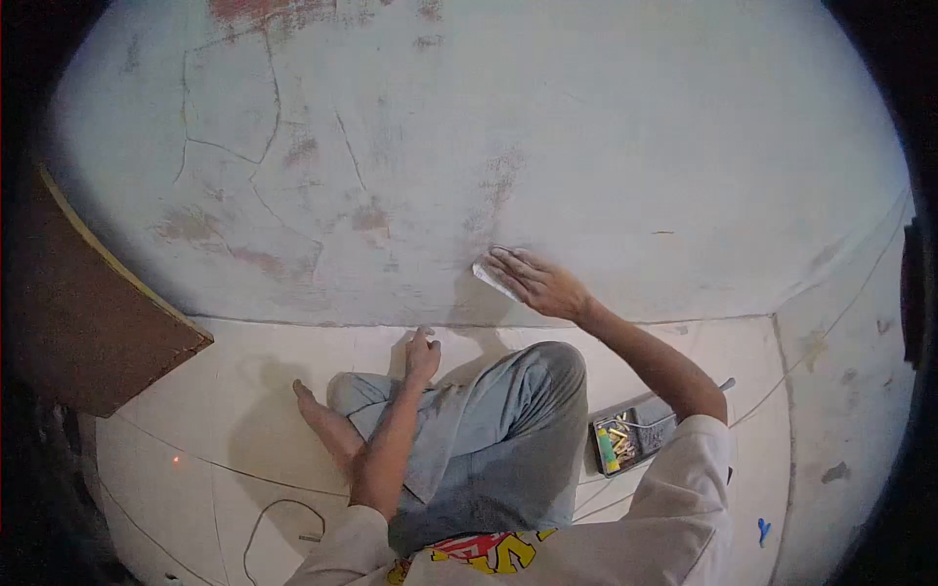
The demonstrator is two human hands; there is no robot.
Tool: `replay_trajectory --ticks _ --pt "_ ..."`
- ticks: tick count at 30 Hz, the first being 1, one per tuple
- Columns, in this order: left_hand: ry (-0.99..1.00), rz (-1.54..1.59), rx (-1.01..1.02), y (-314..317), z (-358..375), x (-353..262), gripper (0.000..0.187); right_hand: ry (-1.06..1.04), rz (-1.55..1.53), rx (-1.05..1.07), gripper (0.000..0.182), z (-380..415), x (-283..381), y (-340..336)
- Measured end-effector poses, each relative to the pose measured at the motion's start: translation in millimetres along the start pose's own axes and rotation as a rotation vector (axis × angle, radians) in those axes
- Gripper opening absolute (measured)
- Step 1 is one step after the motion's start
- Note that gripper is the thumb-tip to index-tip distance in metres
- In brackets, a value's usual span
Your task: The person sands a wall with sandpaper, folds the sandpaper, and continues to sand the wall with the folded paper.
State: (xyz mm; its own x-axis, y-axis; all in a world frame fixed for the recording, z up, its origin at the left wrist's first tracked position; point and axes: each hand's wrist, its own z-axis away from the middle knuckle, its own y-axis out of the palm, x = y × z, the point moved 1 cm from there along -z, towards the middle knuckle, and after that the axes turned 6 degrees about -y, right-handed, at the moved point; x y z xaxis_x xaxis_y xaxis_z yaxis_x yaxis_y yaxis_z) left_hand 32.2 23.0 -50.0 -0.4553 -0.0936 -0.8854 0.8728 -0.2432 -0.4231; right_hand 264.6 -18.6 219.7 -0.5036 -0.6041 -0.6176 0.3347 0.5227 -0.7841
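Against the worn, pale wall (606,127) my right hand (532,280) presses a white sheet (496,277), its fingers laid together over it. Only the sheet's lower left edge shows past the hand. Reddish and grey patches (500,181) mark the wall just above. My left hand (422,356) is near the foot of the wall, by my bent knee, with its fingers curled. Whether it has anything small in it is hidden.
A black tray (635,436) with small brass-coloured pieces stands right of my leg. A brown board (107,303) leans at the left. Thin cables cross the white floor (176,391); a blue item (763,530) lies at the lower right.
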Motion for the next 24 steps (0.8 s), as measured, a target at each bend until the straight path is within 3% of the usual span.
replay_trajectory --ticks 3,4,6,7,9,10,11,12,14,15,17,18,19,20,21,22,23,24 --pt "-0.008 0.005 -0.020 0 0 0 0.027 -0.022 0.163 -0.101 0.061 11 -50 7" --pt "-0.027 0.012 -0.007 -4 6 -9 0.028 0.116 0.078 -0.183 0.059 7 -75 -24" --pt "-0.048 0.019 0.005 -2 3 -7 0.028 0.570 0.230 -0.398 0.063 3 -117 -71" --pt "0.028 -0.009 -0.034 4 -1 6 0.028 0.570 0.225 -0.396 0.063 -2 -125 -76" --pt "0.113 -0.038 -0.082 5 -7 9 0.028 0.763 0.324 -0.862 0.068 -13 -133 -86" --pt "0.032 0.005 -0.044 -1 1 -4 0.028 0.710 0.244 -0.797 0.067 -19 -114 -76" --pt "-0.051 0.049 -0.006 -5 5 -10 0.029 0.694 0.126 -0.526 0.065 -16 -91 -49" --pt "-0.053 0.048 -0.005 -4 5 -9 0.029 0.532 -0.004 -0.399 0.062 -19 -61 -33" --pt "-0.038 0.038 -0.029 -2 4 -4 0.028 0.355 -0.786 0.101 0.056 -24 -11 -28" --pt "-0.041 0.038 -0.027 -2 6 -4 0.028 0.355 -0.788 0.104 0.056 -17 -7 -13" --pt "0.045 -0.050 -0.052 -7 9 -11 0.027 -0.096 0.263 0.060 0.053 6 -3 15" --pt "0.045 -0.049 -0.054 -6 8 -10 0.027 0.034 0.069 -0.028 0.053 12 -20 16" --pt "0.068 -0.074 -0.075 -4 9 -6 0.029 0.208 -0.247 0.032 0.055 16 -45 4" --pt "0.094 -0.099 -0.098 -3 6 -4 0.032 0.387 -0.104 -0.130 0.058 16 -63 -29" --pt "0.093 -0.101 -0.100 -2 4 -2 0.032 0.485 0.243 -0.320 0.059 23 -84 -36" --pt "0.076 -0.066 -0.084 0 3 2 0.031 0.694 0.210 -0.403 0.060 17 -97 -64" --pt "0.063 -0.029 -0.069 1 1 2 0.029 0.767 0.232 -0.651 0.059 9 -105 -79" --pt "0.067 -0.029 -0.071 0 1 0 0.029 0.767 0.235 -0.654 0.059 4 -100 -75"
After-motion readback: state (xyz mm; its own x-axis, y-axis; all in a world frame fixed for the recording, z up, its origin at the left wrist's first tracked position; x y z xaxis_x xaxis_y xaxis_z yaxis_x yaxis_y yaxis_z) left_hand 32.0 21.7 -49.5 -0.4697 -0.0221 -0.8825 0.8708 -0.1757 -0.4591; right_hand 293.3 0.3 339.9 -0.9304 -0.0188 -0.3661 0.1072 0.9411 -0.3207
